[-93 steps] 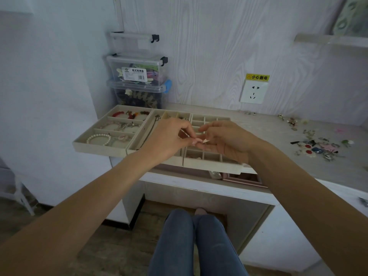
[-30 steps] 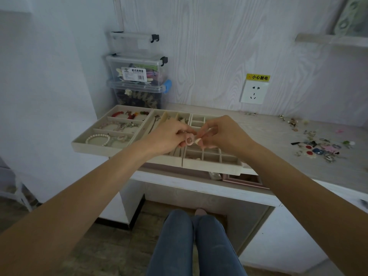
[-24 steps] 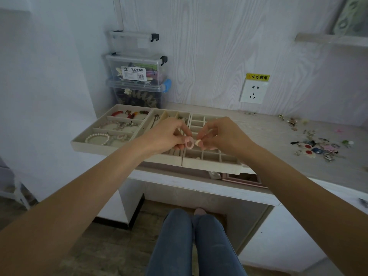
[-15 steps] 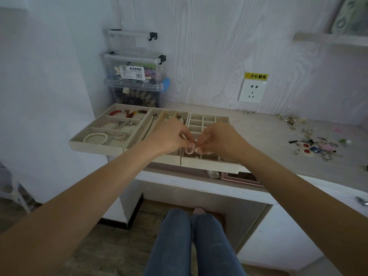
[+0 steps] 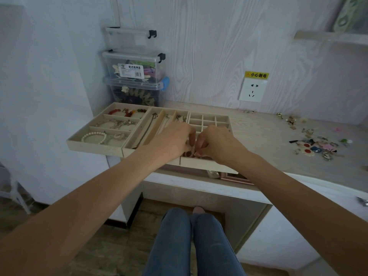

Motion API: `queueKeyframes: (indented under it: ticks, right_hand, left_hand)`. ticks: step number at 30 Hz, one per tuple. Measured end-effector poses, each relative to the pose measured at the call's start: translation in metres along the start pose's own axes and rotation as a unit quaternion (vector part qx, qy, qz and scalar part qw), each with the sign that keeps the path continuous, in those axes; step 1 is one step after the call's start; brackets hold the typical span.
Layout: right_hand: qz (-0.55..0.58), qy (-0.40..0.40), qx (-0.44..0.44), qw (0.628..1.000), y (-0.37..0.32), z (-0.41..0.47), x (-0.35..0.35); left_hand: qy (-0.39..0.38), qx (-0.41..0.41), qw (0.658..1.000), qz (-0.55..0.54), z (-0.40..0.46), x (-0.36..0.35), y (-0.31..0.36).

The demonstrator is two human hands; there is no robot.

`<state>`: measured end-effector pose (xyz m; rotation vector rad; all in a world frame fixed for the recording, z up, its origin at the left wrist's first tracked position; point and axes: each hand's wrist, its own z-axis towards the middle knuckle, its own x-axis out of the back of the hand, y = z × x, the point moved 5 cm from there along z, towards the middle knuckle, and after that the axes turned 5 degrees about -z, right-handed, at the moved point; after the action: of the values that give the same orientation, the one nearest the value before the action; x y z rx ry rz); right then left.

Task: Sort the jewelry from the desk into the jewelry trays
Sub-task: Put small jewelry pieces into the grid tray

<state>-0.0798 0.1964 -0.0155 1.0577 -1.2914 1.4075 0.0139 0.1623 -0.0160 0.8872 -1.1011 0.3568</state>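
both hands low over grid tray (image 5: 209, 118): left hand (image 5: 171, 139) and right hand (image 5: 217, 143) pinched one small pink piece (image 5: 192, 152) between fingertips, steadying it for a near cell. loose jewelry (image 5: 312, 143) lay well apart on desk (image 5: 264, 132).

The desk (image 5: 268, 134) and the wall panel (image 5: 209, 56) behind it show a pale, matt wood-grain finish, while the jewelry trays (image 5: 95, 145) look covered in a soft, matt cream fabric like velvet. A pearl bracelet (image 5: 93, 137) in the left tray has a smooth, faintly glossy sheen, the chains (image 5: 148, 129) in the middle tray look like dull metal, and the loose jewelry (image 5: 316, 145) on the desk mixes shiny metal with glossy coloured enamel or plastic. The stacked storage boxes (image 5: 133, 70) are clear, glossy plastic with a paper label (image 5: 130, 71), the socket (image 5: 252, 92) is smooth white plastic, and the person's trousers (image 5: 191, 242) are blue denim.
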Motion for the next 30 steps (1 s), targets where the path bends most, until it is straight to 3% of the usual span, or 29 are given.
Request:
queueKeyframes:
  ticks: [18, 30]
  right_hand:
    - [-0.05, -0.043, -0.006, 0.998, -0.009, 0.013, -0.003]
    - [-0.027, -0.017, -0.024, 0.999, -0.006, 0.016, -0.007]
  left_hand:
    - [-0.035, -0.006, 0.999, 0.024, 0.009, -0.003, -0.005]
    - [-0.052, 0.024, 0.998, 0.038, 0.014, -0.009, -0.011]
